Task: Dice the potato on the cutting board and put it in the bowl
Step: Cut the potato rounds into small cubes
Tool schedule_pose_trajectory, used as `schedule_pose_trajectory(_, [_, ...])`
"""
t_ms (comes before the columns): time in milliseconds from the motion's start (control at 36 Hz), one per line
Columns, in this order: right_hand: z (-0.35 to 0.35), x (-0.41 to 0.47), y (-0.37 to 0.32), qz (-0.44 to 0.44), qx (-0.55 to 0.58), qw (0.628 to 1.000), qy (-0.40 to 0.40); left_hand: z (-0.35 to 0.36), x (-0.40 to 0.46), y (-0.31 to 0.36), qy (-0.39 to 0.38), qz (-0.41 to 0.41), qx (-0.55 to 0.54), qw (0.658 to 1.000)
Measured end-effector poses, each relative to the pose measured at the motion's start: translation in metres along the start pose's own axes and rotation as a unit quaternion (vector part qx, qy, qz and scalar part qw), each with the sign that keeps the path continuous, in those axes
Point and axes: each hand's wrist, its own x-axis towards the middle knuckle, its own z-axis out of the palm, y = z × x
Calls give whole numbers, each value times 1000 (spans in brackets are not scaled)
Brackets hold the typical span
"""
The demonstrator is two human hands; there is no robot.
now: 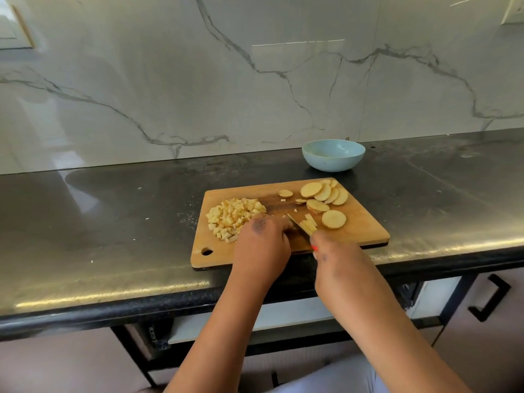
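Gripping the knife point(297, 226) by its handle with the right hand point(330, 255), blade angling up and left across the potato strips point(309, 224) near the middle of the cutting board point(365, 225). Curling the left hand point(262, 242) over the near end of those strips, fingertips hidden behind the knuckles, so cannot tell whether pinching or only pressing.

Sitting heaped at the board's left side: the diced pile point(234, 218). Lying fanned along the far right edge, uncut: the round slices point(326, 194), with one more slice point(334, 219) just beside the strips. Standing beyond the board against the marble wall point(255, 66), apparently holding nothing yet: the blue bowl point(333, 158).

Judging the main risk: blade touching or nearly touching the left fingers, so a slip off a wet strip likely nicking a knuckle. Overhanging the counter point(113, 222) edge at its near left corner, the board possibly tipping or sliding under a hard chop. Crowding the left edge, dice possibly spilling onto the counter. Blurring around the right hand suggesting quick motion, adding to all of this.
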Motion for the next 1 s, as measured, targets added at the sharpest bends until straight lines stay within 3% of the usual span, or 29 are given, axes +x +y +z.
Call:
schedule_pose_trajectory(250, [2,28,-12,12,-9,999,-33,2,0,-4,-15,14,23,1000])
schedule_pose_trajectory(639, [-45,-23,56,20,129,990,-50,-1,-4,-3,-17,-16,-5,1000])
schedule_pose_trajectory(861, [-23,20,64,34,314,949,28,3,-8,-5,68,81,-13,994])
schedule_pose_trajectory(1000, [-3,47,56,33,343,930,128,1,-3,1,-36,32,-34,998])
